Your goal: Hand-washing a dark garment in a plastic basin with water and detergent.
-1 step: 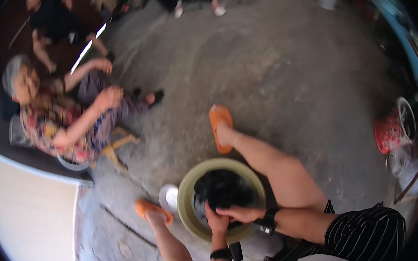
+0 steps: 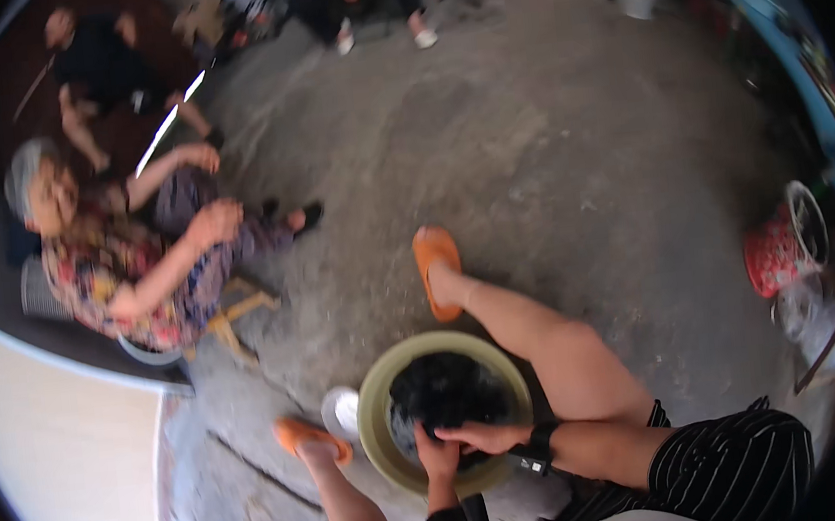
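A round olive-yellow basin (image 2: 380, 445) stands on the floor between my legs. Water and a black wet cloth (image 2: 445, 386) fill its inside. My left hand (image 2: 438, 453) is at the near side of the cloth, its fingers curled in. From the right, my right hand (image 2: 485, 437) meets it, fingers closed against the left hand. Both seem to grip an edge of the cloth between them, though the fingertips are partly hidden. Black straps with small devices circle both wrists. Against the basin's left side stands a small bowl (image 2: 344, 410) with something white in it.
My feet in orange slippers (image 2: 438, 268) flank the basin. At left a person (image 2: 126, 258) sits on a wooden stool (image 2: 241, 308); more people sit farther back. A red patterned bucket (image 2: 777, 251) and a clear plastic bag (image 2: 813, 313) stand at right. Cracks (image 2: 256, 467) run through the concrete.
The whole view has shifted, so the basin and people sit slightly lower in it. My hands stay together at the cloth's near side, with the right fingers a little straighter.
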Motion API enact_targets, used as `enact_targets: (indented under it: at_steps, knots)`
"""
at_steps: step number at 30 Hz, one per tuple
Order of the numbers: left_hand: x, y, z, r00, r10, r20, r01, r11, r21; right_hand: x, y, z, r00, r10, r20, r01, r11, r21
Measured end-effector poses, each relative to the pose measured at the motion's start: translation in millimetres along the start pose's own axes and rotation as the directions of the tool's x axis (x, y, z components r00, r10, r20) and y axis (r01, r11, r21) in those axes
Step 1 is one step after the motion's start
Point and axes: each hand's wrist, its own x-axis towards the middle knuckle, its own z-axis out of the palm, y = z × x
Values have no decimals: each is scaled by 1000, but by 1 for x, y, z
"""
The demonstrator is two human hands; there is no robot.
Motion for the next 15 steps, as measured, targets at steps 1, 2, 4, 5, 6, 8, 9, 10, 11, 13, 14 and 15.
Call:
enact_targets:
  at_steps: [1, 2, 4, 5, 6, 8, 9, 10, 11, 13, 14, 15]
  knots:
    - [-4, 7, -2, 1000, 0, 0, 0, 995, 95, 2, 7, -6, 992, 88, -89, -88, 996, 1]
    - [-8, 7, -1, 999, -43, -31, 46, 990, 136, 11, 22, -19, 982, 114, -151, -96, 988, 125]
    - [-15, 4, -8, 993, -75, -93, 82, 994, 76, 2, 16, -16, 960, 194, -203, -121, 938, 325]
    - [-18, 10, -12, 992, -95, -82, 97, 995, 17, 3, 21, -22, 944, 252, -216, -151, 906, 395]
    - [-17, 12, -17, 993, -95, -66, 97, 994, 40, 11, 24, -29, 923, 262, -283, -121, 893, 434]
    - [-27, 36, -28, 997, 83, 7, -82, 993, -90, 16, 31, -34, 905, 264, -332, -75, 870, 488]
    - [-32, 44, -39, 996, 65, 62, -59, 994, -93, 13, 22, -36, 915, 243, -321, -54, 864, 501]
    - [-36, 64, -40, 994, 59, 90, -42, 983, -180, 18, 28, -48, 916, 218, -337, -6, 847, 532]
    - [-37, 76, -46, 989, 39, 140, -12, 982, -191, 31, 35, -62, 917, 188, -352, 40, 834, 550]
    - [-40, 68, -64, 989, 50, 138, -10, 962, -274, 46, 35, -69, 971, 106, -216, 63, 752, 656]
    - [-48, 64, -69, 994, 12, 108, 18, 963, -270, 43, 40, -64, 971, 145, -191, 15, 757, 653]
    - [-51, 62, -78, 995, 32, 96, 9, 916, -401, 35, 29, -52, 999, 27, -42, 9, 719, 695]
